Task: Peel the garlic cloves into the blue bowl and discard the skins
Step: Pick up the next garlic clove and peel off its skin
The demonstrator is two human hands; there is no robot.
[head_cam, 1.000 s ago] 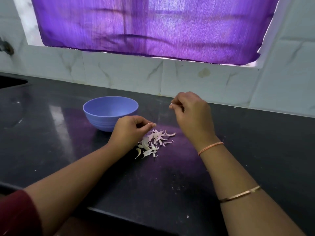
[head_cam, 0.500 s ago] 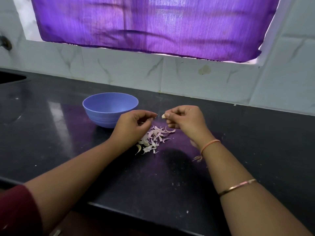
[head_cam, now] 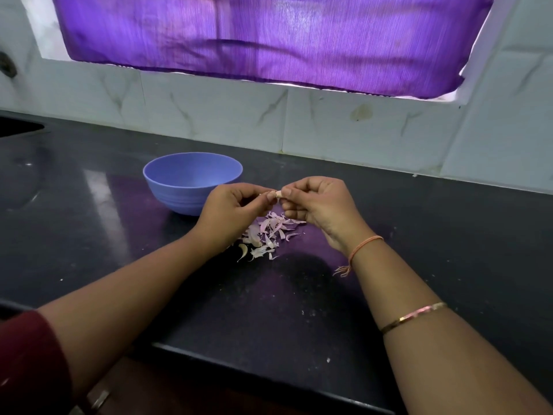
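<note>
Step in hand, by my read: stripping skin off one garlic clove [head_cam: 278,193], pinched between both hands just above the skin pile [head_cam: 267,235]. To do it well: keep the clove low over the pile so flakes drop onto it and don't scatter across the counter [head_cam: 449,235]; one hand pins the clove w/ thumb + forefinger, the other catches a loose skin edge w/ a nail and pulls along the clove's length, not across. Light pinch only; a small clove could slip or bruise if squeezed. Once bare, it goes left into the blue bowl [head_cam: 167,178], which sits just beyond the left hand, nearer the counter's back edge than its front.

Left hand [head_cam: 230,214]: curled nearly closed, thumb and forefinger tips meeting at the clove's left end; other fingers folded in, holding nothing I can see.

Right hand [head_cam: 323,208]: also curled nearly closed, thumb + forefinger nipping the clove's right end; remaining fingers tucked under. Which hand bears the clove and which pulls skin, can't tell, since the clove is small and mostly covered.

Skin pile lies on the counter directly under the hands, right of the bowl and apart from it. Bowl interior: only the far inner wall shows, so can't tell what's in it.
</note>
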